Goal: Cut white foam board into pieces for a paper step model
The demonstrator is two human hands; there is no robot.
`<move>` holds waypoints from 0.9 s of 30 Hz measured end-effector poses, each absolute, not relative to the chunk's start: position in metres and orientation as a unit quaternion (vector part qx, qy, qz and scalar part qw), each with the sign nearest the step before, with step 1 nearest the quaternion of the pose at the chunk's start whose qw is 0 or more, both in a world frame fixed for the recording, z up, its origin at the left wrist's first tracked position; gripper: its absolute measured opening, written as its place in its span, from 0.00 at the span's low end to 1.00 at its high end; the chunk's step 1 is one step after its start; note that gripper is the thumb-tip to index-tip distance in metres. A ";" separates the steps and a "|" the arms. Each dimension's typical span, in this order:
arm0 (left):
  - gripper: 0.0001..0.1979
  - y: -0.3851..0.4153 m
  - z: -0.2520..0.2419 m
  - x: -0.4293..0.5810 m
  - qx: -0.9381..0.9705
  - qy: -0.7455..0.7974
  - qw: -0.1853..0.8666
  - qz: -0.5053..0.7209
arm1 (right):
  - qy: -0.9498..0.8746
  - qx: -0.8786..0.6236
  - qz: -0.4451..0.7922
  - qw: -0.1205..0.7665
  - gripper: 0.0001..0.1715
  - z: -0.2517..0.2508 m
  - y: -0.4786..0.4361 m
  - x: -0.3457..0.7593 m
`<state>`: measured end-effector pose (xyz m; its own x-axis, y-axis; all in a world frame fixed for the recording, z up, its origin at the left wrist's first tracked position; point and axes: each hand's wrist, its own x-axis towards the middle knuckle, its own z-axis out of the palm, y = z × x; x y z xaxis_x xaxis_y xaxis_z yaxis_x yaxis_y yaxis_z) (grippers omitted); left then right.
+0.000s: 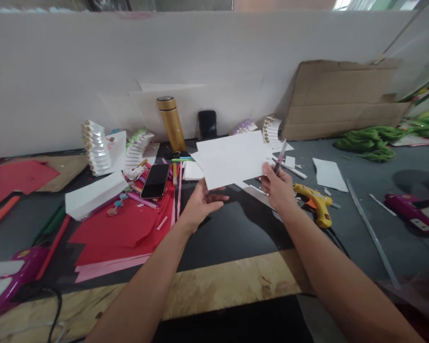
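Note:
A sheet of white paper point(234, 159) is held up above the dark table point(232, 233). My right hand point(277, 183) pinches its lower right corner and also holds a slim pen-like tool point(280, 156), pointing up. My left hand point(203, 202) is at the sheet's lower left corner, fingers apart, with some fingertips behind the paper; whether it grips the sheet is hidden. More white paper lies beneath and behind the sheet.
Left are red sheets point(117, 226), a phone point(155, 181) and a white folded box point(95, 194). A gold bottle point(171, 125) stands behind. Right are a yellow glue gun point(316, 205), a clear strip point(372, 231), green yarn point(368, 141) and cardboard point(343, 102).

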<state>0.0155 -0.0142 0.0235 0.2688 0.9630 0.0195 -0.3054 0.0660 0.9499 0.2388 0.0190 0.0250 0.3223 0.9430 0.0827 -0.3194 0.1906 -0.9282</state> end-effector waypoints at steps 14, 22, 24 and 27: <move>0.32 -0.006 0.012 0.016 0.445 0.420 0.578 0.539 | -0.442 -0.441 0.404 0.668 0.23 0.030 0.002 0.226; 0.21 -0.009 0.028 0.009 0.410 0.311 0.663 0.544 | -0.415 -0.425 0.422 0.685 0.23 0.029 0.013 0.237; 0.22 -0.007 0.028 0.007 0.366 0.305 0.658 0.583 | -0.428 -0.429 0.428 0.671 0.23 0.027 0.011 0.234; 0.22 -0.006 0.025 0.006 0.345 0.337 0.633 0.605 | -0.450 -0.432 0.443 0.644 0.24 0.027 0.008 0.230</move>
<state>0.0064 -0.0064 0.0250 0.0406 0.9991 -0.0092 -0.5333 0.0295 0.8454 0.2301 0.0081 0.0265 0.2017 0.9594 0.1969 -0.1810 0.2341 -0.9552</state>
